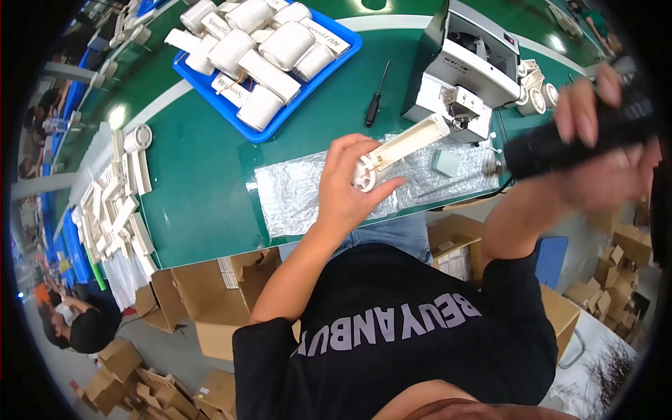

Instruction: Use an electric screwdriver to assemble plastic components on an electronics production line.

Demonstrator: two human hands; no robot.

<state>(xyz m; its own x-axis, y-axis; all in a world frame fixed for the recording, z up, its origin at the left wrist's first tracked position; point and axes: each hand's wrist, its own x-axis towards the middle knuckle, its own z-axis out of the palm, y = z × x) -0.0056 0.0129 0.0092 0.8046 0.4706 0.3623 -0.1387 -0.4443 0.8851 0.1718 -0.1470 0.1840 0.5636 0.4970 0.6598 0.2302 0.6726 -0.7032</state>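
Observation:
My left hand (344, 187) grips a white plastic fan housing (409, 145), with its long hollow handle pointing up and right and its round end between my thumb and fingers. At the right, my right hand (610, 178) is wrapped round a thick black electric screwdriver (549, 145), blurred by motion. The driver lies roughly level, its front end toward the left, apart from the housing. Below the housing, a crinkled clear plastic sheet (290, 192) covers part of the green table, and a small pale block (446, 163) rests on it.
A screw feeder machine (472, 63) stands beyond my hands. Left of it lie a black screwdriver (374, 108) and a blue tray (246, 133) heaped with white fans. White parts (115, 217) pile up at the left; more white pieces (535, 94) sit right of the machine.

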